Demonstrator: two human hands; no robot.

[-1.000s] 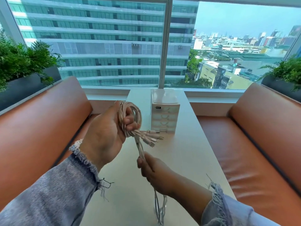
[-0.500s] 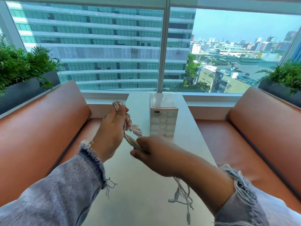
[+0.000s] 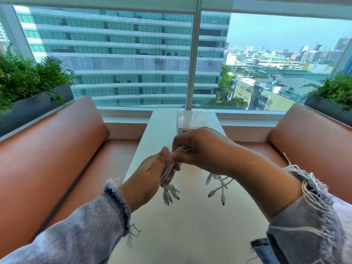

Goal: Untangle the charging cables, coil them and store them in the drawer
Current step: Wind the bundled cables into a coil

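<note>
Head camera, poster 1: where's the bundle of thin white charging cables (image 3: 166, 172) right now?

Poster 2: up in the air over the long white table (image 3: 181, 231), held between both hands. The strands are gripped from below by the left hand (image 3: 150, 174), thumb on top, and the right hand (image 3: 202, 149) is curled round the same bundle from above, its back toward the camera. The hands are touching.

Poster 1: and the plug ends?

Poster 2: one bunch of white plugs (image 3: 169, 195) hangs under the left hand, another dangles below the right wrist. The small white plastic drawer box (image 3: 190, 120) sits at the table's far end by the window (image 3: 133, 54), mostly hidden behind the right hand, so can't tell about its drawers. Tan leather benches (image 3: 57, 153) either side.
</note>
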